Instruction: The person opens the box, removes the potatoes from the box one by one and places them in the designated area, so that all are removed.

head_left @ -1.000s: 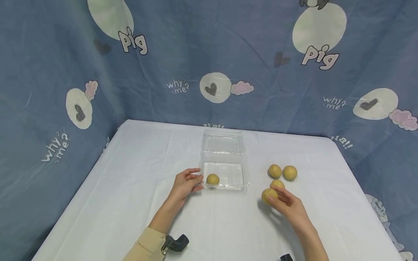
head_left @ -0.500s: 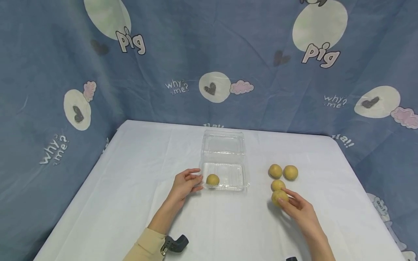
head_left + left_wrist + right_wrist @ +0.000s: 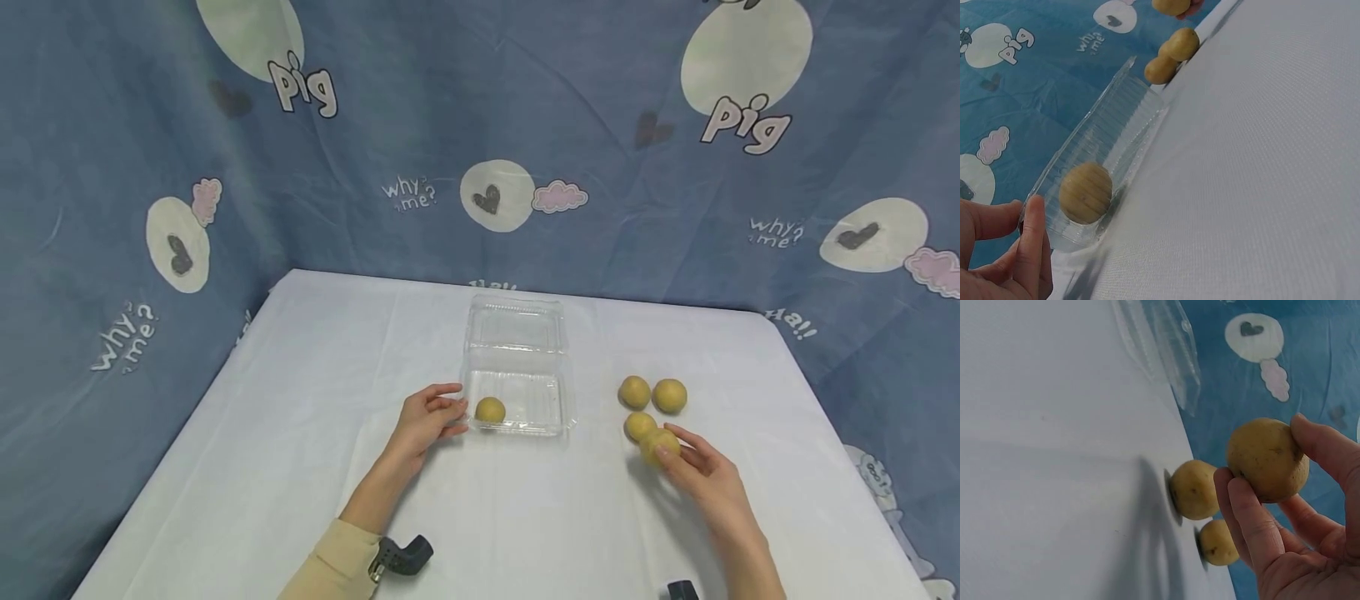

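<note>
- My left hand (image 3: 427,425): thumb and fingers brought nearly together, pinching the left edge of the clear container (image 3: 536,400). Risk: the thin-looking wall could buckle or tip if I squeeze hard or lift that side.
- Container: base resting on the bench (image 3: 525,517), lid (image 3: 517,327) laid back behind it. Risk: being light by appearance, it could slide or swing round if I knock it or my pinch slips.
- Boxed yellow piece (image 3: 491,410): inside the base, toward the left and the near wall. Risk: round, so it could roll if the base tilts.
- Three loose yellow pieces: back left (image 3: 634,392), back right (image 3: 670,396) and front (image 3: 641,427), clustered right of the container. Risk: a brush from my knuckles could set one rolling.
- Held yellow piece (image 3: 660,448): raised off the bench.
- My right hand (image 3: 712,483): parted only by that piece's width, gripping it between thumb and fingertips. Risk: its smooth-looking curve could slip from so shallow a hold.
</note>
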`<state>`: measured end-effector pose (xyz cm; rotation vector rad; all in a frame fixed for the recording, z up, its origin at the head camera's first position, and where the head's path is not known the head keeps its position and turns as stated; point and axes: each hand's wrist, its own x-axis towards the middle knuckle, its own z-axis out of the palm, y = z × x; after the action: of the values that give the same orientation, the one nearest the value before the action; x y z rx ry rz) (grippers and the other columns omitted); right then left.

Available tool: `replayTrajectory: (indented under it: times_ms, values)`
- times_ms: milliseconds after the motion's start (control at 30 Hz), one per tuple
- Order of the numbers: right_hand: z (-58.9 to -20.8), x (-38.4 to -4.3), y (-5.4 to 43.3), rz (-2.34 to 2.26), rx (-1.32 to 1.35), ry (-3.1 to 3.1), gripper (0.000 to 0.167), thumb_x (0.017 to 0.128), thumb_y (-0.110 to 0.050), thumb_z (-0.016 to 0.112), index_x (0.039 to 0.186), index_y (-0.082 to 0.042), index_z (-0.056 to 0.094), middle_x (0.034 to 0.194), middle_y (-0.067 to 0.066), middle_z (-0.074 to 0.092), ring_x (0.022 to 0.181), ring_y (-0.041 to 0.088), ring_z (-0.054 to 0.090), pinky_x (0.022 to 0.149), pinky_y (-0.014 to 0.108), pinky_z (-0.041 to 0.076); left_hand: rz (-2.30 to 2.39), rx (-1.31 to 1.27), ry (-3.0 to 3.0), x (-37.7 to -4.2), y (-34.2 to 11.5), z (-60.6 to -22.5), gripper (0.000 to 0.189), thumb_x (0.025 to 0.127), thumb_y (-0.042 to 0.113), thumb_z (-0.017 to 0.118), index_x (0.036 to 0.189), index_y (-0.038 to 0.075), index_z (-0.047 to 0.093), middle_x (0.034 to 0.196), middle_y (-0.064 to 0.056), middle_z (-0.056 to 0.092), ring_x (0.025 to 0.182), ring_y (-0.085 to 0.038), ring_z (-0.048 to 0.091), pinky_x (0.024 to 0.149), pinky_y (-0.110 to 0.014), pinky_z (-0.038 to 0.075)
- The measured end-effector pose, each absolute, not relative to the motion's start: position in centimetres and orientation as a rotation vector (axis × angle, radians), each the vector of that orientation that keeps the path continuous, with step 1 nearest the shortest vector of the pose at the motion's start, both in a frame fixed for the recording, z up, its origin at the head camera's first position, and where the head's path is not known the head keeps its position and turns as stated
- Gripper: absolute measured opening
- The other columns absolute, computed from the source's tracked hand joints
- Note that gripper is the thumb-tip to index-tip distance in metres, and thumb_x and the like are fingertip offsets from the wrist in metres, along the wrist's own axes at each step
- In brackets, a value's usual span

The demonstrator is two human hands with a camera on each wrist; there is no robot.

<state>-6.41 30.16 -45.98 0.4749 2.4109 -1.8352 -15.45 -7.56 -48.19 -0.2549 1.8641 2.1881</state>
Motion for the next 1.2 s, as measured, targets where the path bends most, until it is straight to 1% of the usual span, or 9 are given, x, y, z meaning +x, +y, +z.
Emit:
replayTrajectory:
  times_ms: [100, 333, 433, 567, 700, 767, 867, 1033, 1200]
  values:
    - [-45.9, -6.6, 30.4, -1.833, 0.499, 2.420, 0.064, 0.093, -0.029, 0.070, 0.144, -0.002, 0.043, 0.117, 0.006, 0.064, 0.094, -0.001, 0.061, 0.081, 0.017, 0.055, 2.188, -0.252, 1.865, -15.5, -7.6, -48.2, 0.040, 0.091, 0.001, 0.069, 0.128, -0.005, 0.056, 0.089, -0.009, 0.060, 0.083, -0.017, 0.063, 0.077, -0.032, 0.061]
    - [-46.0, -7.2, 31.0, -1.824, 0.557, 2.410, 0.068, 0.091, -0.034, 0.071, 0.145, -0.003, 0.042, 0.120, 0.007, 0.063, 0.093, -0.003, 0.061, 0.082, 0.016, 0.055, 2.190, -0.261, 1.858, -15.5, -7.6, -48.3, 0.040, 0.090, 0.000, 0.068, 0.128, -0.005, 0.057, 0.088, -0.009, 0.060, 0.082, -0.016, 0.062, 0.075, -0.031, 0.062]
    - [-46.1, -7.4, 31.3, -1.834, 0.565, 2.406, 0.068, 0.092, -0.034, 0.070, 0.145, -0.003, 0.042, 0.119, 0.006, 0.063, 0.093, -0.003, 0.061, 0.082, 0.016, 0.055, 2.191, -0.262, 1.856, -15.5, -7.7, -48.5, 0.039, 0.090, 0.000, 0.069, 0.127, -0.005, 0.057, 0.088, -0.009, 0.060, 0.082, -0.016, 0.062, 0.075, -0.031, 0.062]
    - [-46.2, -7.6, 31.8, -1.843, 0.572, 2.408, 0.071, 0.091, -0.036, 0.071, 0.145, -0.001, 0.040, 0.109, -0.003, 0.065, 0.091, -0.003, 0.061, 0.081, 0.015, 0.055, 2.196, -0.256, 1.856, -15.6, -7.7, -48.6, 0.039, 0.090, 0.000, 0.068, 0.127, -0.006, 0.057, 0.087, -0.009, 0.060, 0.081, -0.016, 0.062, 0.074, -0.030, 0.062]
    - [-46.2, -7.9, 32.4, -1.861, 0.570, 2.416, 0.071, 0.091, -0.035, 0.071, 0.145, 0.000, 0.040, 0.097, -0.016, 0.065, 0.089, -0.004, 0.061, 0.079, 0.014, 0.055, 2.196, -0.254, 1.859, -15.5, -7.7, -48.5, 0.039, 0.090, 0.000, 0.069, 0.127, -0.005, 0.057, 0.087, -0.008, 0.059, 0.082, -0.016, 0.062, 0.074, -0.030, 0.062]
    - [-46.3, -8.0, 32.6, -1.871, 0.575, 2.416, 0.070, 0.091, -0.033, 0.071, 0.144, 0.000, 0.041, 0.095, -0.018, 0.064, 0.089, -0.004, 0.061, 0.079, 0.014, 0.055, 2.193, -0.257, 1.861, -15.5, -7.7, -48.5, 0.039, 0.090, 0.001, 0.069, 0.127, -0.005, 0.057, 0.087, -0.008, 0.059, 0.082, -0.016, 0.062, 0.075, -0.030, 0.062]
    - [-46.4, -8.2, 33.0, -1.831, 0.596, 2.434, 0.072, 0.090, -0.036, 0.072, 0.145, -0.001, 0.041, 0.099, -0.015, 0.065, 0.088, -0.005, 0.061, 0.079, 0.013, 0.055, 2.190, -0.258, 1.861, -15.5, -7.7, -48.5, 0.039, 0.090, 0.001, 0.069, 0.127, -0.004, 0.057, 0.088, -0.008, 0.059, 0.083, -0.016, 0.062, 0.075, -0.030, 0.062]
    - [-46.7, -8.5, 33.4, -1.727, 0.647, 2.463, 0.076, 0.089, -0.042, 0.071, 0.147, -0.004, 0.040, 0.114, 0.001, 0.064, 0.087, -0.006, 0.059, 0.078, 0.012, 0.054, 2.194, -0.254, 1.857, -15.5, -7.6, -48.5, 0.039, 0.090, 0.001, 0.069, 0.127, -0.005, 0.057, 0.087, -0.008, 0.059, 0.083, -0.017, 0.062, 0.075, -0.031, 0.062]
    - [-47.0, -8.8, 33.6, -1.656, 0.658, 2.474, 0.077, 0.090, -0.046, 0.069, 0.148, -0.005, 0.038, 0.131, 0.017, 0.056, 0.087, -0.008, 0.057, 0.078, 0.011, 0.052, 2.196, -0.257, 1.858, -15.5, -7.6, -48.4, 0.039, 0.090, 0.001, 0.069, 0.127, -0.005, 0.057, 0.087, -0.008, 0.059, 0.083, -0.017, 0.062, 0.076, -0.031, 0.061]
